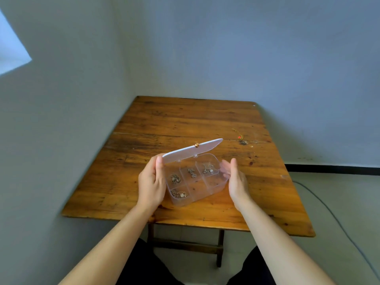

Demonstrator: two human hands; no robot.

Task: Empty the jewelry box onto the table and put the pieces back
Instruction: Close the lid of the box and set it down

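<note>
A clear plastic jewelry box (205,187) with several compartments is held just above the wooden table (185,124), tilted. Its lid (191,150) stands part-way open, with a small gold knob on the edge. My left hand (152,183) grips the box's left end, thumb on the lid's corner. My right hand (236,179) holds the right end, fingers spread along the wall. Small metal pieces (175,178) lie in several compartments, with a chain (180,194) in the near-left one. A gold chain with a red charm (239,135) and a dark piece (243,142) lie on the table at the far right.
The table stands in a corner, with grey walls behind and to the left. Its near edge (185,222) is close to my knees. A cable (329,210) runs over the floor on the right.
</note>
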